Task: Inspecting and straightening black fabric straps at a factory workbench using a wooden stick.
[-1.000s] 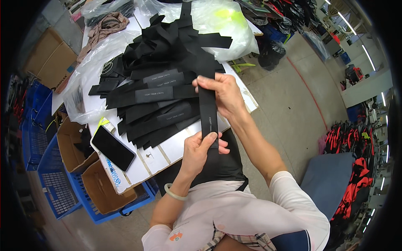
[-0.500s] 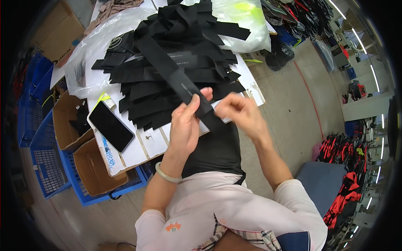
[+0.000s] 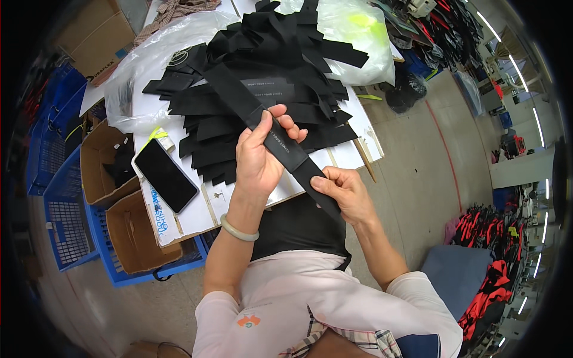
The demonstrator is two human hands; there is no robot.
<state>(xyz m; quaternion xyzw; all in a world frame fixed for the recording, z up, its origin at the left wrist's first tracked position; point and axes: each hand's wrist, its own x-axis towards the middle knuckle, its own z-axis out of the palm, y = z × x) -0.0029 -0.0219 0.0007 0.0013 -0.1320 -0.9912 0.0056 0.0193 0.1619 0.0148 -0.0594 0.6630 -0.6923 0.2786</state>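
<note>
A black fabric strap (image 3: 287,152) with pale lettering runs diagonally between my hands, its far end over the heap. My left hand (image 3: 259,152) pinches it at mid-length, thumb on top and fingers curled beneath. Close to its near end, my right hand (image 3: 343,192) grips the strap between thumb and fingers. Behind them a large pile of similar black straps (image 3: 209,128) covers much of the white table (image 3: 203,224). Some straps in the pile bear the same kind of pale print.
A dark-screened phone (image 3: 167,176) rests at the table's left edge. Blue crates (image 3: 110,259) with open cardboard boxes (image 3: 128,247) stand below it. Clear plastic bags (image 3: 128,89) flank the pile. A thin brown stick (image 3: 365,160) juts off the table's right edge.
My right hand, blurred and raised beside the strap before, has come down and taken hold of its near end. My left hand has shifted slightly left, and the strap lies straighter.
</note>
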